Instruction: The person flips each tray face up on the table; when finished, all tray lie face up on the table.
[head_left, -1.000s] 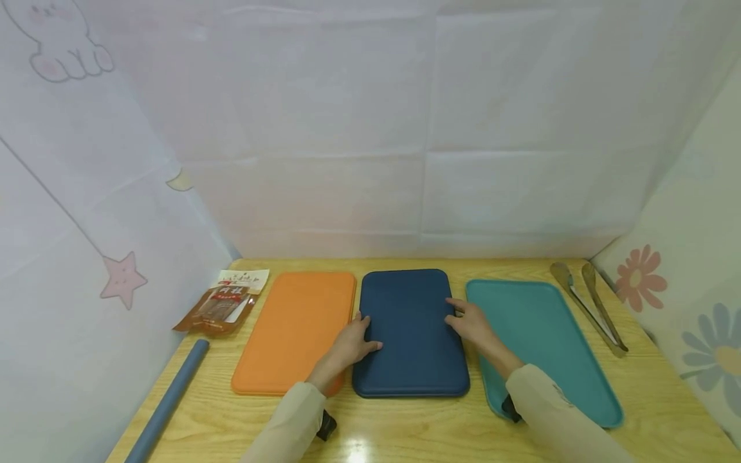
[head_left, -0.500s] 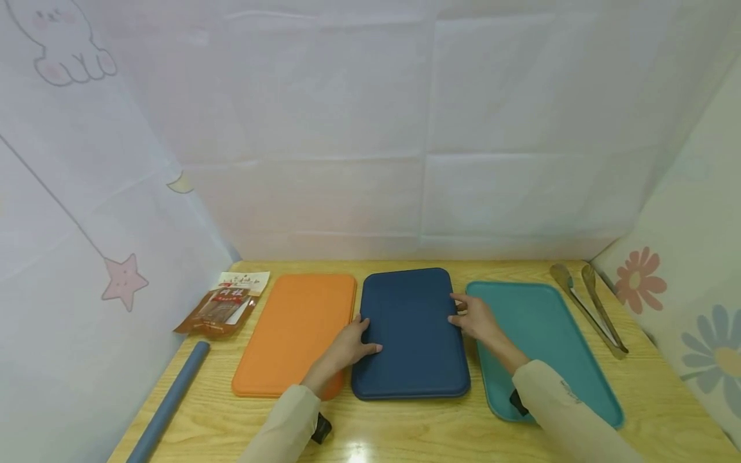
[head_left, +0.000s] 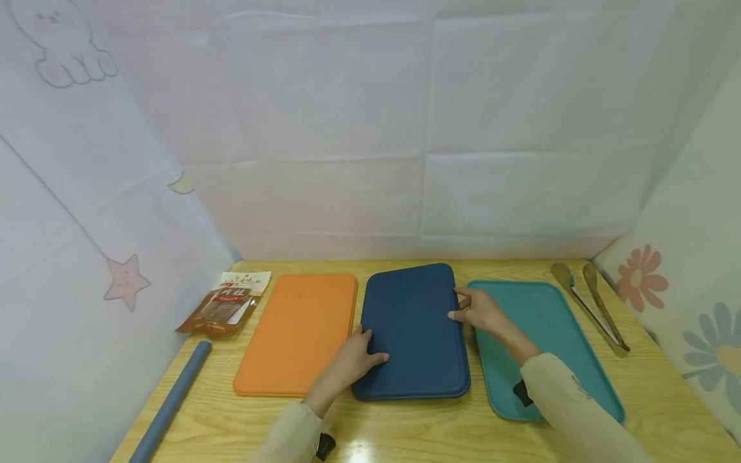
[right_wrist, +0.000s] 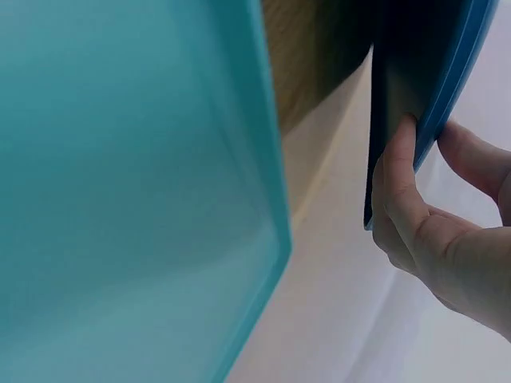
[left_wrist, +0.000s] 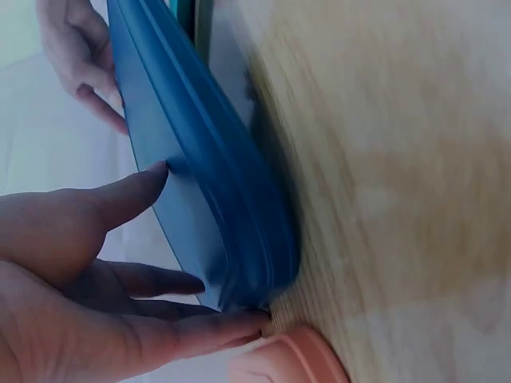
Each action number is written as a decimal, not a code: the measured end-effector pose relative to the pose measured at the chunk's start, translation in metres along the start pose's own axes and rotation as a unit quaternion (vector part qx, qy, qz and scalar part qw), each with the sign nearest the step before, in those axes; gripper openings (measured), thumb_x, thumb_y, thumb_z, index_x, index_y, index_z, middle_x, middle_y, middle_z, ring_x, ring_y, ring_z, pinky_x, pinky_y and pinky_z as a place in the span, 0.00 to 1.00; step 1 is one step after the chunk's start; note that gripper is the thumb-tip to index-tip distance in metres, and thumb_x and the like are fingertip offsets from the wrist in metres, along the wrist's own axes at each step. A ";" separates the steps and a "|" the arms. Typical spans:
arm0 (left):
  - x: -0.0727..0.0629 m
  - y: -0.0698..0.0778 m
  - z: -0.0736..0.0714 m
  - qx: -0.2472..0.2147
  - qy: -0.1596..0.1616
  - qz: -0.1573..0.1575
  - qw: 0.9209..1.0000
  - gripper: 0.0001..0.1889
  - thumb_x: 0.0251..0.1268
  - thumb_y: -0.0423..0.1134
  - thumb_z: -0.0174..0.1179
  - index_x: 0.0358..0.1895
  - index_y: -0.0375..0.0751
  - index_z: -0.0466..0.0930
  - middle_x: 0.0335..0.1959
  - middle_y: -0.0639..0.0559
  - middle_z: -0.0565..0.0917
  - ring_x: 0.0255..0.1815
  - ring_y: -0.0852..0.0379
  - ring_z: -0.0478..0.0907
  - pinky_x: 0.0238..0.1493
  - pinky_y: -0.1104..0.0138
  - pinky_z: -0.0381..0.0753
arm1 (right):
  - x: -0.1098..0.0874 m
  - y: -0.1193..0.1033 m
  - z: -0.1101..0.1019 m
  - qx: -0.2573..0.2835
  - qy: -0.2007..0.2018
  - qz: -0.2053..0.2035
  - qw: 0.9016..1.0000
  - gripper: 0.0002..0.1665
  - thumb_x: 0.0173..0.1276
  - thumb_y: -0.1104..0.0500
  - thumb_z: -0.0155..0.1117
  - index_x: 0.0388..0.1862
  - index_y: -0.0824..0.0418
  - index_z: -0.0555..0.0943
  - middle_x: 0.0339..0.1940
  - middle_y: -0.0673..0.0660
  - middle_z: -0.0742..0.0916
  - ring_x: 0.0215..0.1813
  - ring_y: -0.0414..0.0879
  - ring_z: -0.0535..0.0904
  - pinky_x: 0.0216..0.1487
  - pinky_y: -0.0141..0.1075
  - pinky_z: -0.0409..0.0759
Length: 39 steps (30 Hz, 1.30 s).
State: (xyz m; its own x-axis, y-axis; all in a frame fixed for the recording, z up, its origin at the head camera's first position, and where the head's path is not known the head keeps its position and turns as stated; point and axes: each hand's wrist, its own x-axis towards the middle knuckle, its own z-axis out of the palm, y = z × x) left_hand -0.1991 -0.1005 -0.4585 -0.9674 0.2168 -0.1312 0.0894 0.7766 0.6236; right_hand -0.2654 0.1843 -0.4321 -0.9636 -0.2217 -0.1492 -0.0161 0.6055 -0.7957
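Note:
A navy blue tray (head_left: pixel 412 334) lies face down on the table, its right and far side tilted up. My right hand (head_left: pixel 483 315) pinches its right edge. In the right wrist view, the fingers (right_wrist: pixel 402 179) are under the dark hollow underside, with the thumb on the other face. At the tray's left edge, my left hand (head_left: pixel 349 360) has its thumb on the top surface and its fingers along the side. The left wrist view shows this left hand (left_wrist: pixel 104 271) at a corner of the tray (left_wrist: pixel 215 175), whose near edge stays low by the wood.
An orange tray (head_left: pixel 298 334), face down, lies to the left, and a teal tray (head_left: pixel 544 341) to the right. Metal tongs (head_left: pixel 592 308) lie at the far right. A snack packet (head_left: pixel 222 305) and a blue-grey roll (head_left: pixel 172 402) lie at the left, before cloth walls.
The navy tray's far right side has risen and its tilt has grown. My right hand has moved up with that edge; my left hand has slid slightly toward me along the left edge.

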 end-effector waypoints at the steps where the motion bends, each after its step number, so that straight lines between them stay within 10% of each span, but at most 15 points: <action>1: -0.004 0.002 0.001 -0.002 -0.001 -0.001 1.000 0.41 0.62 0.47 0.66 0.68 0.21 0.61 0.70 0.23 0.55 0.68 0.30 0.60 0.62 0.45 0.68 | 0.000 -0.001 -0.001 0.008 -0.001 0.002 1.000 0.42 0.66 0.62 0.66 0.74 0.71 0.59 0.51 0.71 0.79 0.37 0.50 0.81 0.42 0.49 0.81; 11: -0.032 0.015 0.007 0.005 -0.055 -0.002 0.998 0.58 0.50 0.63 0.69 0.72 0.24 0.52 0.73 0.25 0.50 0.71 0.28 0.53 0.63 0.42 0.65 | -0.003 -0.010 -0.010 0.056 -0.008 0.014 0.998 0.45 0.66 0.59 0.67 0.76 0.68 0.55 0.54 0.72 0.76 0.37 0.51 0.82 0.47 0.51 0.81; 28: -0.050 0.024 0.006 0.007 -0.064 0.035 0.997 0.51 0.48 0.49 0.75 0.75 0.38 0.56 0.72 0.25 0.54 0.66 0.25 0.60 0.57 0.40 0.71 | -0.012 -0.036 -0.022 0.074 0.010 -0.011 0.997 0.47 0.64 0.53 0.69 0.77 0.61 0.57 0.56 0.69 0.76 0.41 0.50 0.84 0.49 0.48 0.81; 39: -0.063 0.037 0.002 -0.005 -0.047 0.054 0.997 0.46 0.52 0.41 0.71 0.75 0.41 0.57 0.71 0.28 0.60 0.66 0.28 0.64 0.58 0.41 0.71 | -0.016 -0.050 -0.031 0.202 0.000 -0.031 0.979 0.42 0.66 0.61 0.66 0.76 0.58 0.59 0.57 0.70 0.73 0.44 0.48 0.83 0.50 0.42 0.82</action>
State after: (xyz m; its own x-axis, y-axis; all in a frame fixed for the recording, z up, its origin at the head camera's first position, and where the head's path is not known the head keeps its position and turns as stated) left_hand -0.1345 -0.0839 -0.4286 -0.9257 0.3541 -0.1332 0.1897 0.7391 0.6463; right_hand -0.2574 0.1806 -0.3717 -0.9642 -0.2487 -0.0924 0.0311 0.2398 -0.9703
